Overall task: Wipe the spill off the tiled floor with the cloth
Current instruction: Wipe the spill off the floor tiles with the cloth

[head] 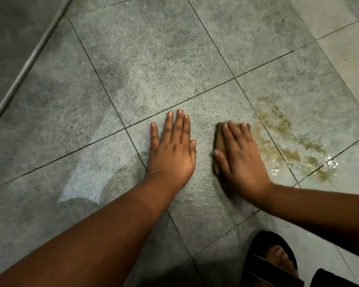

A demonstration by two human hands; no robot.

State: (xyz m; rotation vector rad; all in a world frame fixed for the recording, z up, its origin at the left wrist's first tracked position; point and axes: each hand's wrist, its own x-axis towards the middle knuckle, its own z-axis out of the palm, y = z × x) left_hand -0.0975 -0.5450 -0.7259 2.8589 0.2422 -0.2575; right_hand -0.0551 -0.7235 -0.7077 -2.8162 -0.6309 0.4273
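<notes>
A brownish-yellow spill [286,137] spreads over the grey tiled floor [153,48] at the right, with a wet shiny patch at its lower end. My right hand [239,154] presses flat on a small brown cloth [219,141], just left of the spill; only the cloth's left edge and top corner show from under my fingers. My left hand [173,150] rests flat on the tile with straight, spread fingers, a short gap left of the cloth. The right hand looks slightly blurred.
A thin metal leg or tube [29,61] runs diagonally across the upper left. My foot in a black sandal [276,259] stands at the bottom right. A pale light patch [85,183] lies on the tile at lower left.
</notes>
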